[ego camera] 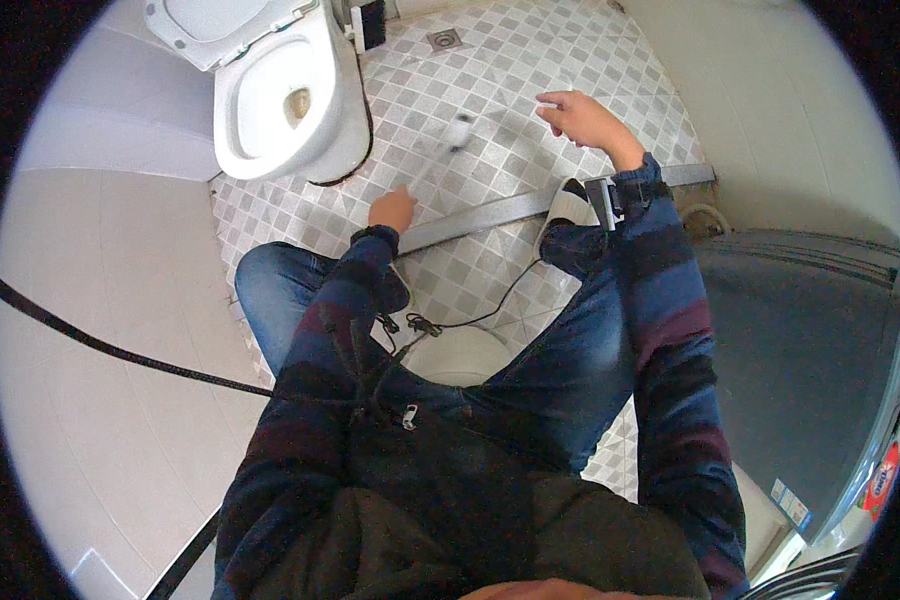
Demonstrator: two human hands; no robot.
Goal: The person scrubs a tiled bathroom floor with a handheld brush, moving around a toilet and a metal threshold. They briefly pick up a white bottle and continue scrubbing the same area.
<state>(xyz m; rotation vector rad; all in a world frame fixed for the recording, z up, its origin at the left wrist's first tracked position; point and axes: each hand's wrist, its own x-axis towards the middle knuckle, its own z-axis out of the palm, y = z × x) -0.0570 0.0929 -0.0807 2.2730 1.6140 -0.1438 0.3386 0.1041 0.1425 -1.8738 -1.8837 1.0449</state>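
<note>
My right hand hangs over the tiled floor with its fingers apart and nothing seen in them. A band on its wrist carries a grey device. My left hand is above a raised grey sill, near the toilet bowl's base. Its fingers are partly hidden from above, so what it holds, if anything, cannot be made out. Between the hands is a small blurred whitish object with dark ends. A faint pale streak runs from it towards my left hand.
A white toilet with its lid up stands at the upper left, near a floor drain. Black cables hang between my knees above a round white seat or lid. A dark-sided appliance stands at my right.
</note>
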